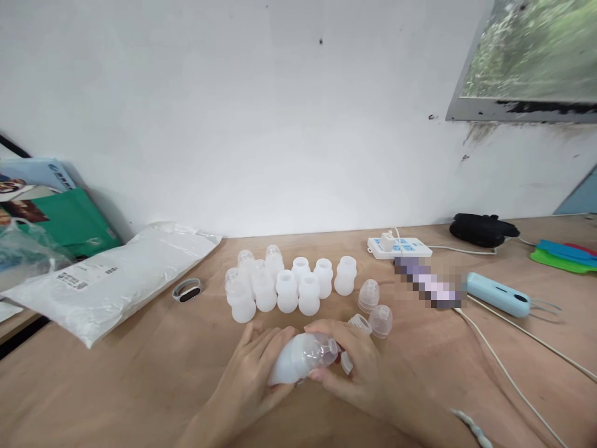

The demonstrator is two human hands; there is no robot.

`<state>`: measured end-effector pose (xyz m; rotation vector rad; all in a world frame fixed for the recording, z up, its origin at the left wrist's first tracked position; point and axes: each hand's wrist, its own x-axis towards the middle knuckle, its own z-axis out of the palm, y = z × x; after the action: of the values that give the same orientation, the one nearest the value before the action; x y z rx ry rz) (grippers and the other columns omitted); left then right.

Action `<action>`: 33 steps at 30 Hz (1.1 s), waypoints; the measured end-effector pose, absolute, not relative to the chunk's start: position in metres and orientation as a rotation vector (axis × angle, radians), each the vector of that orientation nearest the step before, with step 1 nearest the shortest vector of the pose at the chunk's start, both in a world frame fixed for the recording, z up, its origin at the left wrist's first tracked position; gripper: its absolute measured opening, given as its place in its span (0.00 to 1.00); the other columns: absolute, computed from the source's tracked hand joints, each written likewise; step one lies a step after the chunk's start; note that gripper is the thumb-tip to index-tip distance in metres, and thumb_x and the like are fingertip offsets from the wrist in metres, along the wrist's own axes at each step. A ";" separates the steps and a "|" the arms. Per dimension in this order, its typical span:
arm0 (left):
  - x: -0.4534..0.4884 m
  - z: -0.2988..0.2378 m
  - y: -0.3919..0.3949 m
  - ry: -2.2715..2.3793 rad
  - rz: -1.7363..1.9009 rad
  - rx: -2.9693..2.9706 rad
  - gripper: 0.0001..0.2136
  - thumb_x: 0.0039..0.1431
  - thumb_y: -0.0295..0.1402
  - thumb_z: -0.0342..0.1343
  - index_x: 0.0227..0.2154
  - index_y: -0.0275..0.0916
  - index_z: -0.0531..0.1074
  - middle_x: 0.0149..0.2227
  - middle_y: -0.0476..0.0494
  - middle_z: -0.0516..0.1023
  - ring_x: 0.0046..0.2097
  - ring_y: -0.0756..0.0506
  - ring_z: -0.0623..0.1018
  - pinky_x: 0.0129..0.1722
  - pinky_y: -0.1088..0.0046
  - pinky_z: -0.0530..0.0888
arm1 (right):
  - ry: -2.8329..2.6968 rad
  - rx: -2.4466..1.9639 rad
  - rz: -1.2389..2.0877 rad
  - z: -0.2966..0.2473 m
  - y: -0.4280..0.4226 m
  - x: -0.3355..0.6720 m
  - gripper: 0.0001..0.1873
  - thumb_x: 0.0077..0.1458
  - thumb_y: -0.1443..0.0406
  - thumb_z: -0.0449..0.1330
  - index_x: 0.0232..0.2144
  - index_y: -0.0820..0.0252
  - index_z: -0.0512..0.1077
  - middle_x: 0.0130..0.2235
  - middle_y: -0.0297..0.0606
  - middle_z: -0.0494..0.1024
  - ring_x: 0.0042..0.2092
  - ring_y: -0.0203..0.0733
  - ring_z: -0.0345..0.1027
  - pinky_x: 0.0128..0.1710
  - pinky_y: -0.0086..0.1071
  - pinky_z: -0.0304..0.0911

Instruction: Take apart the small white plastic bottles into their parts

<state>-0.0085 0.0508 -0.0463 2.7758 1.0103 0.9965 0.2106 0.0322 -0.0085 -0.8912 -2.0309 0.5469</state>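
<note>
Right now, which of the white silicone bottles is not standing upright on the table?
The white silicone bottle gripped between the left hand and right hand: it lies sideways, while the other bottles stand behind.

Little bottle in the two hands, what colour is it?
Milky white, with a see-through cap; the little bottle shows best in the head view.

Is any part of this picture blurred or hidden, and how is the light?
Head view: soft, even light, faint shadows; a pixelated patch hides something on the table; the window scene is smeared; left hand, right hand and the held bottle are fairly sharp.
</note>
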 end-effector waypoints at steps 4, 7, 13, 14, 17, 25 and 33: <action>-0.001 -0.027 0.038 1.081 0.713 2.389 0.19 0.50 0.30 0.57 0.47 0.43 0.71 0.43 0.44 0.81 0.39 0.39 0.77 0.42 0.64 0.71 | -2.021 -0.935 0.635 -0.004 0.032 0.214 0.10 0.56 0.56 0.60 0.33 0.57 0.71 0.25 0.32 0.75 0.25 0.37 0.66 0.26 0.30 0.65; 0.002 -0.012 0.032 1.100 0.560 2.056 0.24 0.45 0.33 0.63 0.49 0.45 0.72 0.47 0.44 0.78 0.46 0.38 0.73 0.46 0.63 0.71 | -1.989 -0.893 0.775 -0.001 0.033 0.215 0.15 0.54 0.52 0.60 0.27 0.56 0.68 0.21 0.29 0.67 0.23 0.35 0.61 0.23 0.29 0.58; -0.002 0.000 0.035 0.820 0.331 1.583 0.22 0.42 0.32 0.63 0.45 0.42 0.73 0.35 0.51 0.71 0.34 0.48 0.66 0.33 0.74 0.66 | -1.973 -0.817 1.016 -0.001 0.037 0.216 0.25 0.54 0.41 0.55 0.26 0.56 0.66 0.20 0.27 0.61 0.22 0.34 0.54 0.20 0.29 0.50; -0.002 0.000 0.036 0.776 0.305 1.531 0.22 0.42 0.32 0.63 0.44 0.42 0.73 0.33 0.52 0.69 0.32 0.49 0.64 0.31 0.75 0.64 | -1.976 -0.817 1.036 -0.002 0.038 0.216 0.26 0.53 0.40 0.55 0.26 0.55 0.66 0.20 0.28 0.61 0.22 0.35 0.54 0.20 0.29 0.50; -0.002 0.001 0.037 0.719 0.271 1.454 0.20 0.41 0.33 0.63 0.42 0.41 0.72 0.31 0.53 0.66 0.30 0.50 0.62 0.28 0.77 0.60 | -1.980 -0.811 1.052 -0.004 0.039 0.217 0.26 0.53 0.39 0.55 0.27 0.55 0.68 0.21 0.29 0.64 0.23 0.35 0.55 0.21 0.29 0.51; 0.005 -0.003 0.033 1.030 0.449 1.708 0.13 0.51 0.35 0.60 0.41 0.41 0.72 0.35 0.49 0.73 0.38 0.44 0.69 0.36 0.71 0.67 | -1.856 -1.122 0.921 -0.004 0.041 0.214 0.09 0.51 0.59 0.61 0.25 0.59 0.71 0.20 0.29 0.66 0.24 0.34 0.58 0.23 0.27 0.54; 0.000 -0.001 0.030 0.844 0.407 1.477 0.22 0.43 0.32 0.65 0.45 0.41 0.71 0.36 0.51 0.70 0.36 0.47 0.68 0.34 0.74 0.67 | -1.583 -0.963 1.084 -0.019 0.060 0.225 0.25 0.58 0.46 0.51 0.22 0.59 0.67 0.18 0.28 0.62 0.19 0.32 0.52 0.18 0.26 0.48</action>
<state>0.0003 0.0296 -0.0013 1.4773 0.8442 0.4067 0.2246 0.0603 -0.0187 -0.9627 -1.5829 1.0843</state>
